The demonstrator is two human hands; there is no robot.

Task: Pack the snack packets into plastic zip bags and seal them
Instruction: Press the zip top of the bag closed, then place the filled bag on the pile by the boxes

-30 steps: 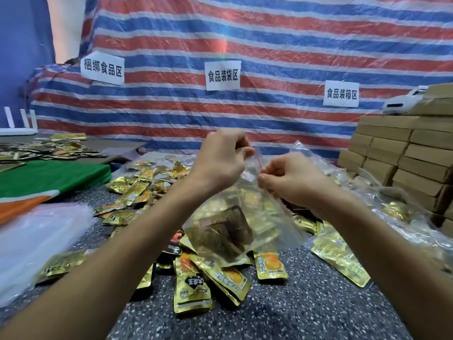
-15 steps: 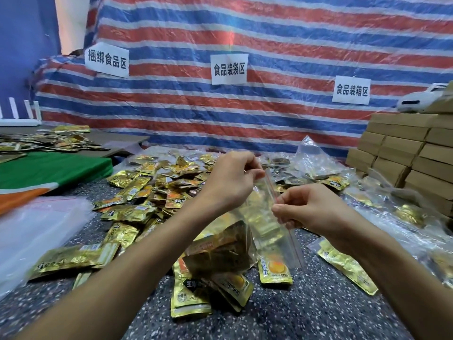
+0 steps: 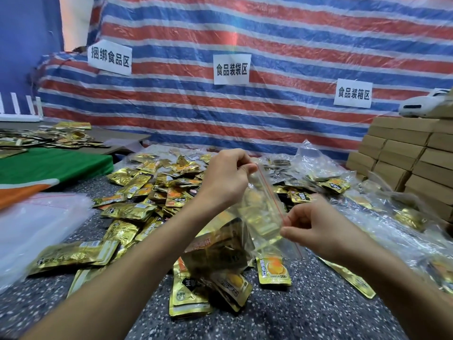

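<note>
Both hands hold a clear zip bag (image 3: pixel 259 212) in the air just above the near edge of the heap of loose snack packets (image 3: pixel 152 190) that covers the speckled table (image 3: pixel 306 315). The left hand (image 3: pixel 225 177) pinches the far end of the bag's red-lined mouth between thumb and fingertips, and the right hand (image 3: pixel 318 224) pinches the near end with curled fingers, so the strip slants between them. Gold packets (image 3: pixel 220 246) sag in the bag's bottom; left of the heap lies a pile of empty clear bags (image 3: pixel 36 222), and right of it stand stacked cardboard boxes (image 3: pixel 404 158).
</note>
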